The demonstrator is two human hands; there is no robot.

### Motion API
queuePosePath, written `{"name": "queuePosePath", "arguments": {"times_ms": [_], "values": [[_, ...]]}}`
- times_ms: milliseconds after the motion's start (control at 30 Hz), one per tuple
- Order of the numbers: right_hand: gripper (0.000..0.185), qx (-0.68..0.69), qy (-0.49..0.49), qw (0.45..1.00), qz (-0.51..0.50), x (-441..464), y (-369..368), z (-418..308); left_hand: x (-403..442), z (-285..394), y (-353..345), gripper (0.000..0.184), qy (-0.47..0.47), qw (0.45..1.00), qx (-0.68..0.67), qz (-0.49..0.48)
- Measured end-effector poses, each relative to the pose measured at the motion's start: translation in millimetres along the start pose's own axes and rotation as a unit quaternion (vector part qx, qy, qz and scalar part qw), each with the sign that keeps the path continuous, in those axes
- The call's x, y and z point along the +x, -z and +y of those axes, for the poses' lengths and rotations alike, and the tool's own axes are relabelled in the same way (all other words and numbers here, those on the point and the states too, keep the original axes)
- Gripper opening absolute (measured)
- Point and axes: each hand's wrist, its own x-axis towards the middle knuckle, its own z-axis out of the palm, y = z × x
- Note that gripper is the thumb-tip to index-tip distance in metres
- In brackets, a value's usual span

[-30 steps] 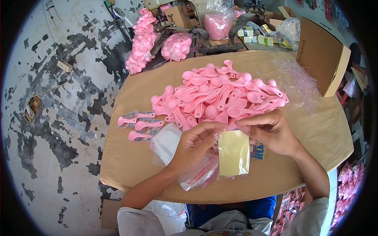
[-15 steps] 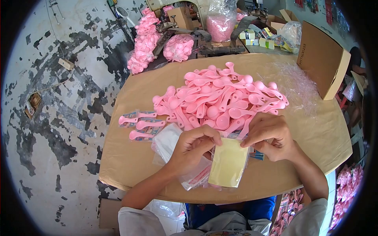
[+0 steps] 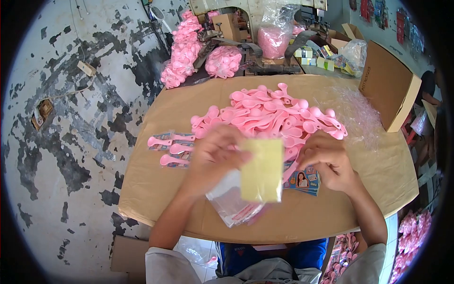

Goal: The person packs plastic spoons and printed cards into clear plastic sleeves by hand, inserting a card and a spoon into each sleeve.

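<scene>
My left hand (image 3: 218,154) is closed on the edge of a yellow card (image 3: 262,170) in a clear plastic sleeve; both are blurred by motion. Close to the pile's near edge, my right hand (image 3: 327,160) has its fingers curled together, and whether anything is between them is hidden. Beside its fingertips lies a pink spoon (image 3: 290,172). Printed cards (image 3: 305,181) are partly under that hand. Clear plastic bags (image 3: 231,201) lie below the yellow card. A large pile of pink measuring spoons (image 3: 265,111) spreads just beyond both hands.
On the left, several spoons (image 3: 177,160) rest on printed cards. Clear plastic wrappers (image 3: 352,113) and an upright cardboard box (image 3: 390,85) occupy the table's right side. Bagged pink spoons (image 3: 223,61) stand behind the brown-covered table (image 3: 170,208). A person (image 3: 428,90) is at far right.
The yellow card has moved up and left with my left hand. My right hand has let go of its top edge, uncovering the printed cards. The camera view has shifted slightly.
</scene>
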Motion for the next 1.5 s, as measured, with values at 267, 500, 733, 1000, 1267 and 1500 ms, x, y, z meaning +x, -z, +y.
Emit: {"name": "queuePosePath", "arguments": {"times_ms": [267,500,733,1000,1267,1500], "values": [[0.031,-0.164,-0.173,0.955,-0.174,6.0,-64.8,-12.2,-6.7,69.1,83.8,0.027,-0.271,0.795,0.531,0.108],[0.024,-0.024,-0.299,0.933,-0.198,18.7,-69.6,-16.9,-2.6,39.1,66.3,0.019,0.062,0.872,0.412,-0.256],[0.013,-0.048,-0.243,0.961,-0.125,10.3,-70.7,-9.9,-1.6,1.0,39.1,0.021,0.152,0.824,0.384,-0.389],[0.021,-0.243,-0.051,0.969,-0.014,9.6,-30.4,-20.7,-6.7,-30.6,-28.3,0.033,0.079,0.996,-0.016,-0.045],[0.027,-0.074,-0.247,0.953,-0.158,-5.0,48.6,-16.4,41.1,-34.6,-54.4,0.039,0.227,0.962,-0.15,-0.035],[0.035,-0.145,-0.313,0.897,-0.276,-33.7,36.7,10.8,30.8,-60.2,-40.7,0.03,0.177,0.971,-0.158,0.026]]}}
